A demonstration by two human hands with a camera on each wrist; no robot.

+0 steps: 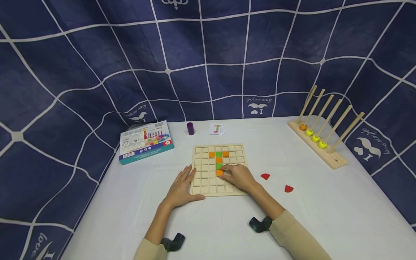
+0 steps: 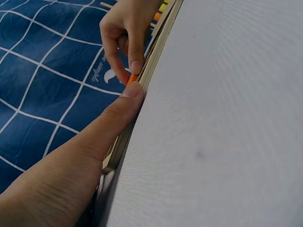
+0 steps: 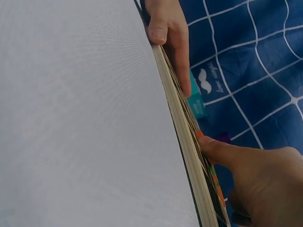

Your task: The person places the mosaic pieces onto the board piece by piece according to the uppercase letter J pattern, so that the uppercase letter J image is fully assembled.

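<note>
A wooden grid board (image 1: 199,187) lies on the table, with orange and green square tiles set in several of its cells. The tiles form a short row with a column below it. My right hand (image 1: 239,176) is over the board, thumb and forefinger pinching the orange tile (image 1: 219,173) at the column's lower end. That tile shows between the fingertips in the left wrist view too. My left hand (image 1: 180,189) rests at the board's left edge, fingers extended along the side and thumb near the front corner. The undersides of the tiles are hidden.
Behind the board are a purple cylinder (image 1: 190,129) and a pattern card (image 1: 217,129). A flat box (image 1: 146,142) lies at back left. A wooden peg stand (image 1: 333,160) with beads is at right. Two red wedge pieces (image 1: 265,176) lie right of the board.
</note>
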